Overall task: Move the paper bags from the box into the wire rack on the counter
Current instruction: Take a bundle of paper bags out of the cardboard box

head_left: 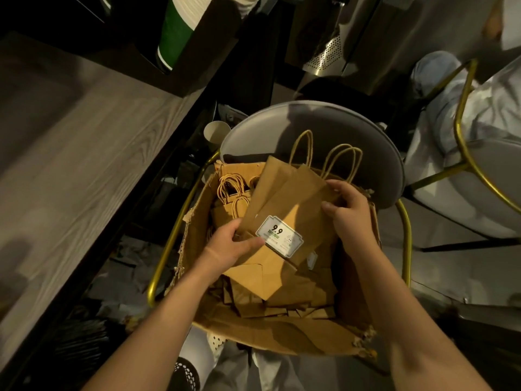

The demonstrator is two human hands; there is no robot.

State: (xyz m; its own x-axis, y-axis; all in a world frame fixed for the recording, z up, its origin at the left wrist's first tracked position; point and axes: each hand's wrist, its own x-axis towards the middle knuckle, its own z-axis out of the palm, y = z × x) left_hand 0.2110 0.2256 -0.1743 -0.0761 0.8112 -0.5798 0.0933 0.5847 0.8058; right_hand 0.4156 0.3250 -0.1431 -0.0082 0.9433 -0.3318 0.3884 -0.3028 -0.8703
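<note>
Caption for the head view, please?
Left hand and right hand grip paper bags in the box on a chair.

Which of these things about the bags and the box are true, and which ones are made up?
1. The left hand and the right hand both hold a stack of paper bags. True.
2. The top bag has a sticker that reads 9.9. True.
3. The box stands on the floor. False: it sits on a grey chair with a gold frame.
4. Nothing else is left in the box. False: more bags lie inside it.
</note>
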